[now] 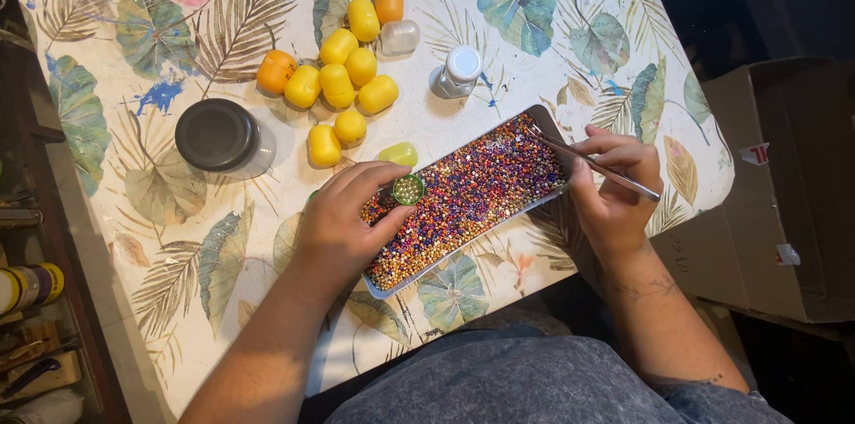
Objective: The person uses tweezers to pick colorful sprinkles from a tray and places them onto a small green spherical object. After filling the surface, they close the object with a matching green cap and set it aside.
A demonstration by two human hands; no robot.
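Note:
A long metal tray [541, 112] lies slanted on the leaf-patterned table, filled with small multicoloured beads [463, 201]. My left hand [343, 219] holds a small green round cup [409, 189] over the tray's left part; pale beads sit inside it. My right hand [614, 188] grips thin metal tweezers [592, 164] whose tip reaches over the tray's far right end.
Several yellow and orange egg-shaped capsules [343, 77] lie beyond the tray, beside a clear capsule [399, 36]. A dark-lidded jar [218, 134] stands left, a white-capped bottle [459, 70] behind the tray. A cardboard box [784, 192] stands right of the table, and shelves with tools [31, 326] are at left.

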